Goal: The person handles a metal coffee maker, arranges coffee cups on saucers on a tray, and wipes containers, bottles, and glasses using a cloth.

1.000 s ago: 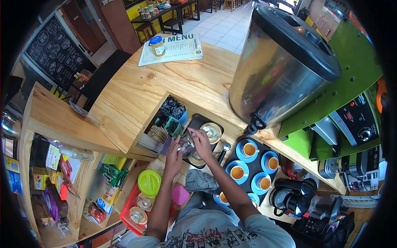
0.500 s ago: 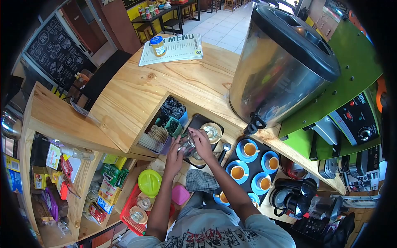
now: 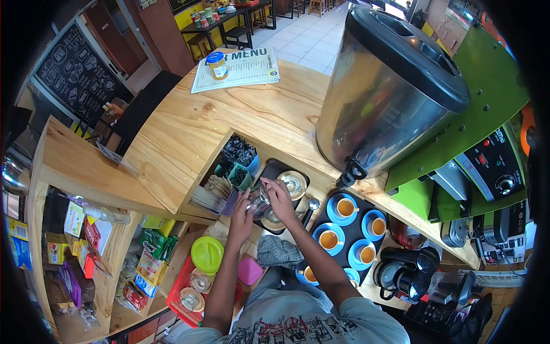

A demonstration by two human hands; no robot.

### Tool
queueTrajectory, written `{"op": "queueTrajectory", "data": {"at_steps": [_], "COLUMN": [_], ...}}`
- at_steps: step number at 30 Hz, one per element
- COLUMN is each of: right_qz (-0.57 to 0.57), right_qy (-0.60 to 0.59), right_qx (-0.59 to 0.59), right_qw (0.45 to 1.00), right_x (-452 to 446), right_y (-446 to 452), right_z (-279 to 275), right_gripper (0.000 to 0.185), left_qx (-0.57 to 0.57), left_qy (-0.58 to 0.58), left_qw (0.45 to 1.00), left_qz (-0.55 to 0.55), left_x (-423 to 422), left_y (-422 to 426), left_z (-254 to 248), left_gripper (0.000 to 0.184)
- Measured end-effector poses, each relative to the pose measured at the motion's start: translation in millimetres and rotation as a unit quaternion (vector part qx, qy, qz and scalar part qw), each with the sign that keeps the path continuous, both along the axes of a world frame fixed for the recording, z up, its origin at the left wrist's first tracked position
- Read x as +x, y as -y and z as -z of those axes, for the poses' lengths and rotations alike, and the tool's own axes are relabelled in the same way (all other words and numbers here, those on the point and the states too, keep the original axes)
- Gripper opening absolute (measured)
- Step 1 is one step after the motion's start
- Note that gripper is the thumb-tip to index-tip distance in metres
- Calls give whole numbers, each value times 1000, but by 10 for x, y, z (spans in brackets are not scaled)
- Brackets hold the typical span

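Between my two hands is a clear glass vessel (image 3: 259, 202), held over the small black tray (image 3: 271, 169). My left hand (image 3: 242, 211) is wrapped round its left side, and my right hand (image 3: 277, 198) grips it from the right. On the tray, a glass cup (image 3: 293, 183) sits on a round wooden saucer; another glass is partly hidden under my hands. A spoon-like tool (image 3: 311, 210) with a black handle lies right of them. Below my hands rests a grey checked cloth (image 3: 278, 250). Several orange-brown drinks in cups on blue saucers (image 3: 344, 207) stand on a dark tray (image 3: 347, 234).
A large steel dispenser (image 3: 384, 92) and a green machine (image 3: 464, 114) stand at the right. Left of my hands is a wooden box (image 3: 197, 211) of straws and sticks. A red basket (image 3: 182, 307) with glasses, a green lid (image 3: 207, 254) and a pink item (image 3: 250, 270) lie lower left.
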State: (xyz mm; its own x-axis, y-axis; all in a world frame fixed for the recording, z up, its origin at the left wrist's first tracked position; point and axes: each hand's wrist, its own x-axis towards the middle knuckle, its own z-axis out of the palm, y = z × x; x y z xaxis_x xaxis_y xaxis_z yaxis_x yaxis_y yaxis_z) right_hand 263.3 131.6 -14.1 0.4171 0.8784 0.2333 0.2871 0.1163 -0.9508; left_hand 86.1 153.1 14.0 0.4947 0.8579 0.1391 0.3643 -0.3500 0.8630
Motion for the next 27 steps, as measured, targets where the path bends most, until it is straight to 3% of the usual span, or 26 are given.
{"op": "queueTrajectory", "data": {"at_steps": [8, 27], "right_qz": [4, 6], "right_qy": [9, 45], "right_qx": [4, 24], "right_qw": [1000, 999], "right_x": [1, -68], "right_y": [-11, 26], "right_z": [2, -100], "right_gripper": [29, 31], "left_qx": [0, -38], "left_qy": [-4, 43], "left_qw": [1000, 998], "left_qz": [3, -13], "left_x": [2, -57], "left_y": [-4, 43], "left_z": [4, -1], "left_gripper": [38, 34]}}
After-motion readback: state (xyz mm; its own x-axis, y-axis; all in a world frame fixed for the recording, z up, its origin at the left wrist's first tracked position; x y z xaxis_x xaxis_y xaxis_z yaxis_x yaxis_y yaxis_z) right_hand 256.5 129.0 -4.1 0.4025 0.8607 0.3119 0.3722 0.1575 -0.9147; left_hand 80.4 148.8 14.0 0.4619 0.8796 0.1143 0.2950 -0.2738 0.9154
